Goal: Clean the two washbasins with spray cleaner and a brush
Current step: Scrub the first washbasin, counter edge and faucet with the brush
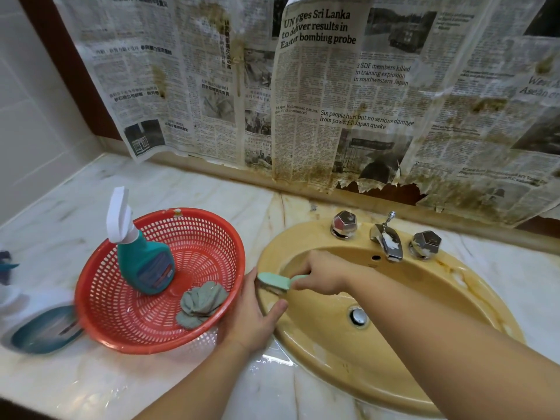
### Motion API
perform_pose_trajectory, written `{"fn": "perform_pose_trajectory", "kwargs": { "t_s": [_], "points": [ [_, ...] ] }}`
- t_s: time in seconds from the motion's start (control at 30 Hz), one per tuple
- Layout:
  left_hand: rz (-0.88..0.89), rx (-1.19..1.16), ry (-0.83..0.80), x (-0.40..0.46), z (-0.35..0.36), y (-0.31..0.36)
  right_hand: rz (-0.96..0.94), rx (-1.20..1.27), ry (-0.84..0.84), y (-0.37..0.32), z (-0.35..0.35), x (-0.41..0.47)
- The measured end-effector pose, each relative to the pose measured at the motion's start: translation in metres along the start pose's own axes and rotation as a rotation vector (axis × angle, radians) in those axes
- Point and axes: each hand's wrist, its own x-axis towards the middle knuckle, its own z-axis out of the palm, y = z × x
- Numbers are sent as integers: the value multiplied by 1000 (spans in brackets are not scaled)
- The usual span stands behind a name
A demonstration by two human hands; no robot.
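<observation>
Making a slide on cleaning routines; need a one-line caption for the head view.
Right hand scrubs the yellow washbasin rim with a green brush; left hand rests beside the red basket.

Yellow washbasin (424,286), red basket (212,231)

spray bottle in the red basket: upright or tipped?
Tipped. The spray bottle leans in the red basket, base on the basket floor, white trigger head past the rim.
</observation>
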Motion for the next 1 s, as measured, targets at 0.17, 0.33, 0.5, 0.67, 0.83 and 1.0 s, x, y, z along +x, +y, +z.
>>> {"fn": "perform_pose_trajectory", "kwargs": {
  "t_s": [0.17, 0.33, 0.5, 0.67, 0.83, 1.0],
  "points": [
    [-2, 27, 12, 1, 0, 1, -90, 57, -47, 16, 7, -11],
    [-21, 31, 35, 3, 3, -6, -111, -6, 41, 15, 15, -17],
    [-17, 55, 56, 4, 4, -11, -146, 83, -91, 17, 14, -19],
    [2, 44, 76, 3, 5, -9, -144, 131, -131, 21, 19, -38],
    [5, 42, 41, 2, 5, -7, -133, 108, -121, 27, 26, -64],
    [-6, 53, -10, 3, 2, -6, -89, 67, -53, 28, 36, -87]
  ]
}}
